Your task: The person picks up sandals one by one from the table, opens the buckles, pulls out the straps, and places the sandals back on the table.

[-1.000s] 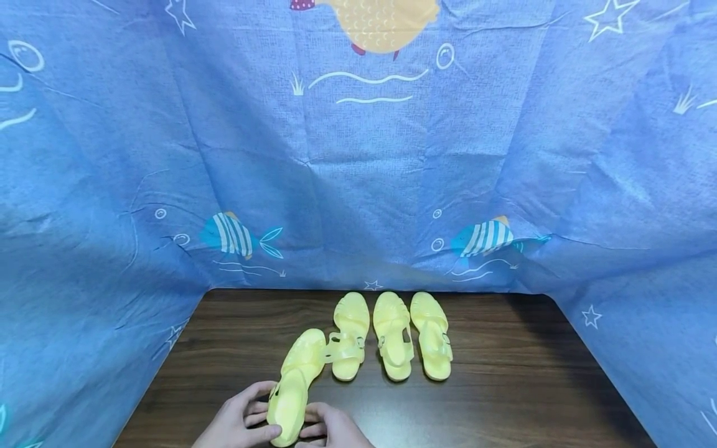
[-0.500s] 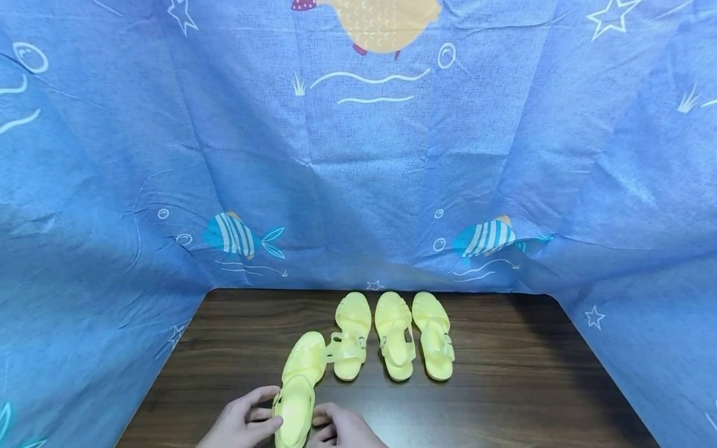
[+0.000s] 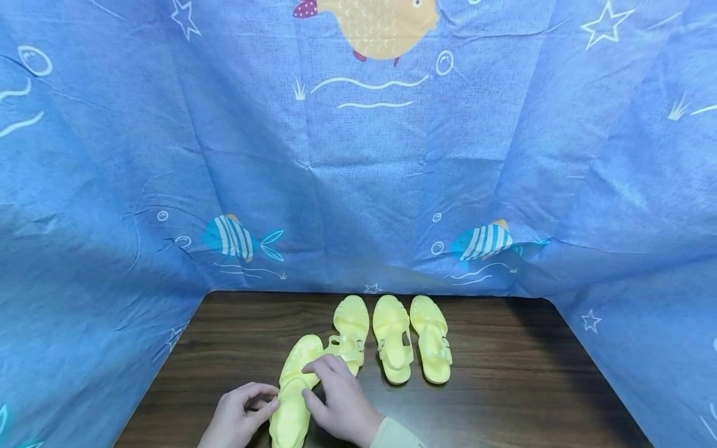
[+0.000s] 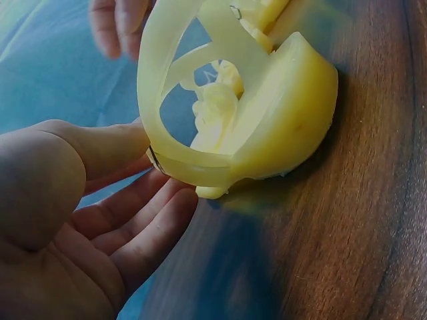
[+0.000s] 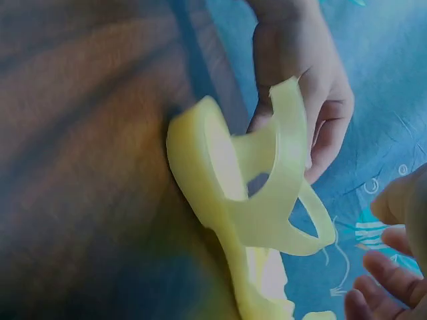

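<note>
A pale yellow jelly sandal [image 3: 292, 407] stands on the table at the front, toe pointing away and a little right. In the left wrist view, my left hand [image 4: 100, 220] pinches the side of the sandal's strap [image 4: 193, 167] by a small metal buckle, thumb above and fingers below. My right hand [image 3: 343, 398] hovers over the sandal's right side, fingers loosely bent. From the right wrist, those fingers [image 5: 393, 280] appear apart from the strap, which arches over the heel. My right hand partly covers the heel of the neighbouring sandal [image 3: 351, 316].
Two more yellow sandals, a middle one [image 3: 390, 317] and a right one [image 3: 428, 317], stand side by side farther back, toes away. The dark wooden table [image 3: 504, 373] meets a blue fish-print cloth [image 3: 358, 186] at its back and sides.
My right hand has left the sandal's heel, moving up and forward over its middle. My left hand stays at the buckle side. The other sandals have not moved.
</note>
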{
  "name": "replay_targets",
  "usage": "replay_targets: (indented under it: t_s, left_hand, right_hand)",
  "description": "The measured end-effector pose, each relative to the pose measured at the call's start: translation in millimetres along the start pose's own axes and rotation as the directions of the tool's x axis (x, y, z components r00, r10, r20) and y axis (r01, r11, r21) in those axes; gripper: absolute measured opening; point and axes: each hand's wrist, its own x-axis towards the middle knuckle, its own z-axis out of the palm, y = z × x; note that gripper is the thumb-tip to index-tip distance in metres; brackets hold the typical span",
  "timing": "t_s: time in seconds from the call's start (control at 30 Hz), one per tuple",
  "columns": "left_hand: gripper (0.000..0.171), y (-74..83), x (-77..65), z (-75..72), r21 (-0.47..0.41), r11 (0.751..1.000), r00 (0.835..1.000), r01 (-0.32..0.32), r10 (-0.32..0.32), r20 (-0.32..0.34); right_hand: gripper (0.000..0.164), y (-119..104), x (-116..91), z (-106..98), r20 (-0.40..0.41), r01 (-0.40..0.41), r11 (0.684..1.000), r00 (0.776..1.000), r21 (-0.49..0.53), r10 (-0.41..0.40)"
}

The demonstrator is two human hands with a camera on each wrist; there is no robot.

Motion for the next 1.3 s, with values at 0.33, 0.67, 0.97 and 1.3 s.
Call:
replay_targets:
  t_s: [0.33, 0.67, 0.97, 1.3]
  left_hand:
    - [0.010, -5.7, 2.0, -0.3, 0.005, 0.998, 0.998, -0.066, 0.066, 0.019]
    - [0.010, -4.6, 2.2, -1.1, 0.008, 1.000, 0.999, -0.029, 0.029, 0.012]
    - [0.011, -8.6, -0.5, -7.7, -0.021, 1.000, 0.993, 0.015, -0.013, 0.115]
    - [0.027, -18.9, -0.9, -15.5, -0.238, 0.967, 0.951, 0.097, -0.020, 0.307]
  right_hand:
    - [0.033, -5.4, 29.5, 14.2, 0.173, 0.329, 0.910, 0.941, -0.251, -0.292]
    - [0.009, -3.1, 31.4, 31.2, 0.235, 0.374, 0.868, 0.922, -0.327, -0.309]
    - [0.009, 2.6, 28.6, 34.2, 0.212, 0.366, 0.893, 0.925, -0.262, -0.316]
    - [0.013, -3.3, 30.0, 37.1, 0.237, 0.341, 0.894, 0.931, -0.291, -0.278]
